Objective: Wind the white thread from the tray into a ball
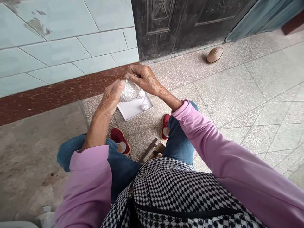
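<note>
1. White yarn [129, 92], in the head view, hung in a loose bundle from your left hand [111, 97], over the far side of a shallow white tray [130, 110] set on the speckled floor [228, 91].
2. You had your left thumb and fingers pinched on the bundle's upper edge.
3. Your right hand [145, 79] was just beside it on the right, its thumb and fingers closed on a slender item [136, 75] too small to identify.
4. One small yarn ball [144, 107] lay in the tray near its right end; a second ball [141, 94] showed farther off, against the bundle.
5. Far right, a brown ball [215, 55] sat near the dark door [166, 34].
6. Your red shoes [119, 138] flanked the tray's near side.
</note>
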Available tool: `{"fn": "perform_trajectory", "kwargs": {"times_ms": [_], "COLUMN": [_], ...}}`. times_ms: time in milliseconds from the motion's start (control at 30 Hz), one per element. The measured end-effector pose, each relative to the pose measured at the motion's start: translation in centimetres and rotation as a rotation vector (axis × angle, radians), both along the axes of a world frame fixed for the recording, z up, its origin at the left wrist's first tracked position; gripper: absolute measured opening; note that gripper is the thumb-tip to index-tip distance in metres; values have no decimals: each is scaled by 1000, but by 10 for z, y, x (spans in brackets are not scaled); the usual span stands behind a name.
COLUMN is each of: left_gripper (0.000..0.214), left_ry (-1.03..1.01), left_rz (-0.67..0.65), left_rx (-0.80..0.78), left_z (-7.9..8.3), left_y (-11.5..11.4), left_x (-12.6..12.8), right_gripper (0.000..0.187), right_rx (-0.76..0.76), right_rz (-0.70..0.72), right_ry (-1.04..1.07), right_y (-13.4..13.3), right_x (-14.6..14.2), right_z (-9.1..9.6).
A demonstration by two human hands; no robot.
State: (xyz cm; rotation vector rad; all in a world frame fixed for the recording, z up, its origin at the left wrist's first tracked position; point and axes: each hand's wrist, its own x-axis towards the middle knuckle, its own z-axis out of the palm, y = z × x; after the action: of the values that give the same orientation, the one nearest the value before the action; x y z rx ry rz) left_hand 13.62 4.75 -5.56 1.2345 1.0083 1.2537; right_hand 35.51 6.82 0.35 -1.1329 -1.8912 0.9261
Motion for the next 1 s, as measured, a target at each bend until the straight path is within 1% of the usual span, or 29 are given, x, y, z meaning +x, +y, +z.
{"fn": "perform_trajectory", "kwargs": {"times_ms": [100, 200, 333, 433, 500, 600, 667, 767, 900, 1000], "left_gripper": [81, 84, 75, 68, 67, 69, 77, 91, 100, 103], "left_ry": [-33, -26, -61, -104, -136, -197, -241, -296, -320, -322], "left_rz": [-65, -79, -124, -114, -93, -54, 21, 168, 239, 267], "left_rx": [-105, -151, -169, -165, -148, -147, -160, -161, -162, -156], "left_z": [8, 15, 19, 20, 21, 24, 26, 29, 32, 32], "left_y": [-6, -10, -14, -13, -9, -2, 3, 6, 4, 3], "left_x": [-1, -5, -5, -2, -1, -4, -5, -3, 1, 1], "right_gripper": [61, 64, 64, 64, 64, 54, 46, 37, 40, 40], "right_rx": [-40, -84, -173, -191, -200, -194, -161, -134, -155, -176], "right_rz": [-23, -2, 20, 12, -13, -46, -33, 28, 79, 103], "right_ry": [53, 128, 186, 187, 162, 76, -30, -161, -248, -231], "right_y": [7, 14, 21, 26, 30, 31, 26, 10, -7, -15], "right_x": [-5, -9, -10, -9, -10, -12, -15, -21, -31, -34], "right_z": [-5, -9, -16, -25, -30, -32, -28, -21, -17, -16]}}
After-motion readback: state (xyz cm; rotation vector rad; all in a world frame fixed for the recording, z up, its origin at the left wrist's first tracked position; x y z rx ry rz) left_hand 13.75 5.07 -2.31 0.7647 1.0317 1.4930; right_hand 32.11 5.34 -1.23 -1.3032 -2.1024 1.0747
